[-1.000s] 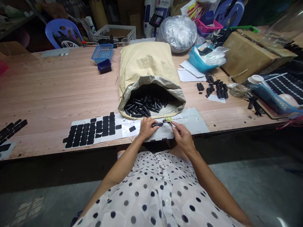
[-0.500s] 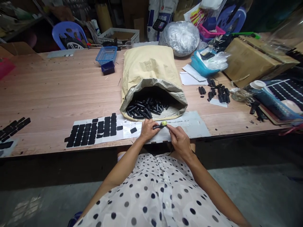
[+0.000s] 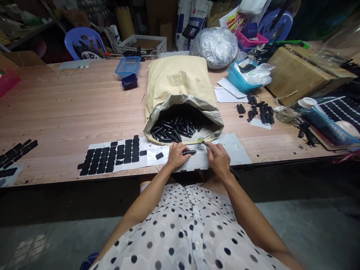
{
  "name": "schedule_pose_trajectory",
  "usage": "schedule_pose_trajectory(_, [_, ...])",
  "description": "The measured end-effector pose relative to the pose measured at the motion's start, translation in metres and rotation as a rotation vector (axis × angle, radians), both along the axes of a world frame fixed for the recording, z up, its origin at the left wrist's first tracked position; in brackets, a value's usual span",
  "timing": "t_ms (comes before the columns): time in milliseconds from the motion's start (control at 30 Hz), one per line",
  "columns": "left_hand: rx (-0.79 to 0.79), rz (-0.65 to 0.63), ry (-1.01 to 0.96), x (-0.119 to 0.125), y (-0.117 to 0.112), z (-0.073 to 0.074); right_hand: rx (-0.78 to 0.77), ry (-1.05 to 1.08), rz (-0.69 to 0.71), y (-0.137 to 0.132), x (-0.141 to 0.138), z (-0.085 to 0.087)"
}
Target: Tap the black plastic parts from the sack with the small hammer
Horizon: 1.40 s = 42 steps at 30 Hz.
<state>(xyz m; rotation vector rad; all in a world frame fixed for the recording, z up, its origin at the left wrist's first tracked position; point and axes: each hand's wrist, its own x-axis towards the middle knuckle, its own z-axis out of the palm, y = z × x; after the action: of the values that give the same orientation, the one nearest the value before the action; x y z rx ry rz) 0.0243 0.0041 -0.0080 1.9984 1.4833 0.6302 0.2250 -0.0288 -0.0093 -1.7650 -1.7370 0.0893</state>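
Note:
My left hand (image 3: 177,155) is closed on a slim black tubular piece (image 3: 189,152), which lies low over the grey board with its tip pointing right. In my right hand (image 3: 218,159) is a thin tool with a round yellow-green head (image 3: 200,140); its exact kind is too small to make out. That head is apart from the black piece, up by the sack's lower lip. In front of both hands a cream sack (image 3: 180,71) lies with its mouth facing me. Many similar black pieces (image 3: 171,129) are heaped inside it.
Flat black patches (image 3: 97,161) sit in rows on a sheet at the left. Loose black parts (image 3: 263,110) and a cardboard box (image 3: 303,75) occupy the right side. Behind are a blue basket (image 3: 128,66) and a clear plastic bundle (image 3: 215,47). The table edge runs just before me.
My right hand has moved right, taking the tool's yellow-green head off the tip of the black piece. My left hand keeps its hold in nearly the same spot.

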Motion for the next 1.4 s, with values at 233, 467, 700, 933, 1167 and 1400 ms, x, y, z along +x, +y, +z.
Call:
schedule_pose_trajectory(233, [0.002, -0.114, -0.082, -0.008, -0.011, 0.008, 0.048, -0.226, -0.091, 0.016, 0.005, -0.024])
schedule_pose_trajectory(467, [-0.424, -0.459, -0.321, -0.018, -0.085, -0.006, 0.048, -0.231, -0.087, 0.014, -0.002, -0.024])
schedule_pose_trajectory(700, [-0.829, 0.039, -0.088, -0.025, -0.089, -0.062, 0.036, -0.218, -0.094, 0.016, -0.003, -0.025])
schedule_pose_trajectory(933, [-0.721, -0.192, -0.014, -0.032, -0.085, -0.04, 0.043, -0.212, -0.095, 0.015, -0.003, -0.026])
schedule_pose_trajectory(1167, [-0.352, -0.232, -0.111, -0.069, -0.036, 0.042, 0.023, -0.227, -0.094, 0.014, -0.002, -0.026])
schedule_pose_trajectory(1400, [0.093, 0.106, 0.319, -0.086, 0.043, 0.031, 0.032, -0.201, -0.09, 0.015, -0.003, -0.026])
